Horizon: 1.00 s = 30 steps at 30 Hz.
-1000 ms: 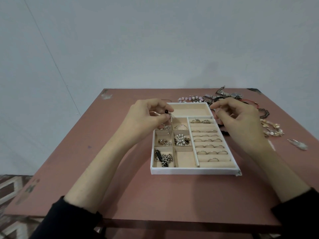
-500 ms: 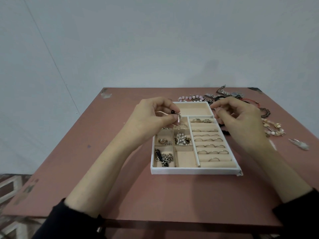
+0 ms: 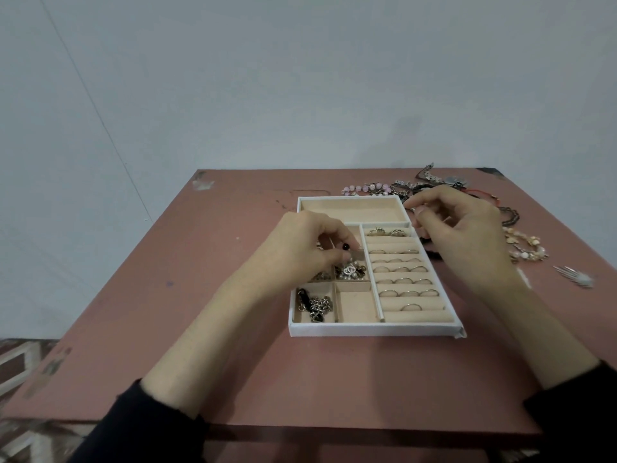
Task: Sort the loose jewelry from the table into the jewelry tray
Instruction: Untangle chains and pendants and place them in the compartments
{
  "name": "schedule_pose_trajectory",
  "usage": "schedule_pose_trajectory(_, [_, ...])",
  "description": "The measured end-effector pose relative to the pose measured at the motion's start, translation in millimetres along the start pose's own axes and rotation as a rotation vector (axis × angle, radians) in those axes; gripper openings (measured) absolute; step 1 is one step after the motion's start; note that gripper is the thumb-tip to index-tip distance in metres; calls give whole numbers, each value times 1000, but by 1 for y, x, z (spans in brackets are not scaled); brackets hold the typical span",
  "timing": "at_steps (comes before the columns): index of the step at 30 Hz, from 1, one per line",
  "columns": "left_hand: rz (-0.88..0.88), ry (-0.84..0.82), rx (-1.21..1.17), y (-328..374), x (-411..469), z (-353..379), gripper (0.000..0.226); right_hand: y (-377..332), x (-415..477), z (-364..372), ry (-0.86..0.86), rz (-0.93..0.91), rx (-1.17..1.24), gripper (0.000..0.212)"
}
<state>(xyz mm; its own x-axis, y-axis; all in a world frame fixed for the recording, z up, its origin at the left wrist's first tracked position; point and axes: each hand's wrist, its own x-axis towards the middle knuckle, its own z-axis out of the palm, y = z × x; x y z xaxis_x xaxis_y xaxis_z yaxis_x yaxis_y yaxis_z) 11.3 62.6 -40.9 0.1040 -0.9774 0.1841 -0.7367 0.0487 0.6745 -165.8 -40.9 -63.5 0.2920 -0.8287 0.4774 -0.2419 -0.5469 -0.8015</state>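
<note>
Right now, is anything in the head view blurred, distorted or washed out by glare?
Head view: soft, even light, no glare, only faint shadows on the table; the wide-angle lens splays its edges; the black-beaded piece that the left hand pinches is readable; the silver piece at far right is smeared.
</note>
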Motion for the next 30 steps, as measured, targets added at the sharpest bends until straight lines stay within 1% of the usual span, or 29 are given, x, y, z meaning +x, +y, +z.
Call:
schedule_pose_trajectory(6, [10,-43,8,0,0,3,15,1,0,0,12,3,6,30])
schedule_pose_trajectory(11, [18,-67,88,-1,-1,4,26,0,0,0,17,1,13,29])
schedule_pose_trajectory(13, [21,-54,134,-2,0,5,32,-1,0,0,16,2,17,29])
schedule_pose_trajectory(16, [29,-29,135,0,0,5,36,-1,-1,-1,15,-7,17,27])
schedule_pose_trajectory(20, [43,59,99,8,4,9,32,0,-1,-5,18,-2,18,27])
schedule_pose_trajectory(22, [63,64,38,16,9,16,29,1,-1,-11,29,10,6,27])
schedule_pose_trajectory(24, [106,39,0,27,15,26,25,3,-1,-26,22,5,-67,28])
schedule_pose_trajectory(26, [160,8,-17,39,23,38,22,8,0,-48,-21,25,-167,20])
schedule_pose_trajectory(30, [222,-54,-42,60,36,63,20,26,3,-102,-70,173,-363,15])
